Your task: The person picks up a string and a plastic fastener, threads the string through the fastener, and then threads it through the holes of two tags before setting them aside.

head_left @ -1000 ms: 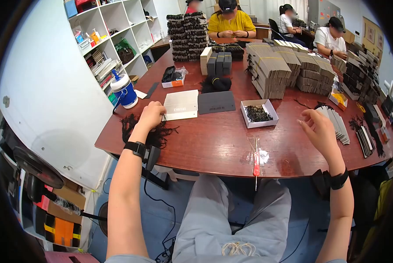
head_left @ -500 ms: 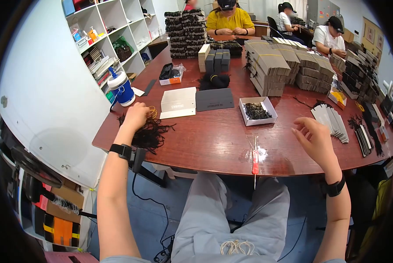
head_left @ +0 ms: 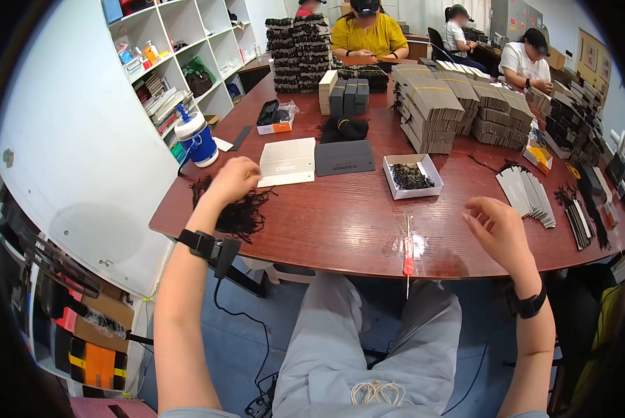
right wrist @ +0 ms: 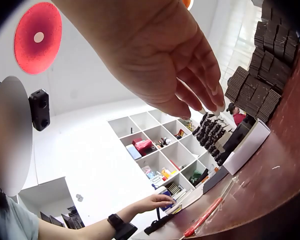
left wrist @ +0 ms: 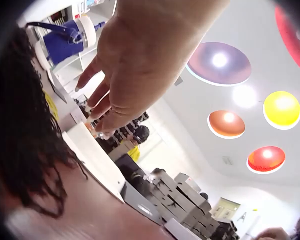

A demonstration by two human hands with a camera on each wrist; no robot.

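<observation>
My left hand [head_left: 234, 181] hovers over the table's left side, above a tangle of black cords [head_left: 246, 214]. Its fingers hang relaxed in the left wrist view, with nothing between them. A yellow rubber band [left wrist: 51, 105] lies beside the cords, mostly covered by the hand in the head view. Close to those fingertips is a cream printed card [head_left: 284, 167], and a dark grey printed card [head_left: 344, 159] adjoins it. On the right, my right hand [head_left: 499, 230] is raised over the table, fingers loosely bent and holding nothing. Fanned pale grey strips [head_left: 525, 195] lie just beyond it.
A white box of small black pieces [head_left: 413, 177] stands mid-table. In front of it, a red-handled thin tool [head_left: 408, 254] overhangs the near edge. Tall stacks of grey card bundles [head_left: 427, 104] fill the back. A blue jug [head_left: 197, 143] stands at left. People sit beyond.
My left hand moved left, uncovering the yellow rubber band, then came back right toward the cream card. My right hand sank slightly and stays without anything in it.
</observation>
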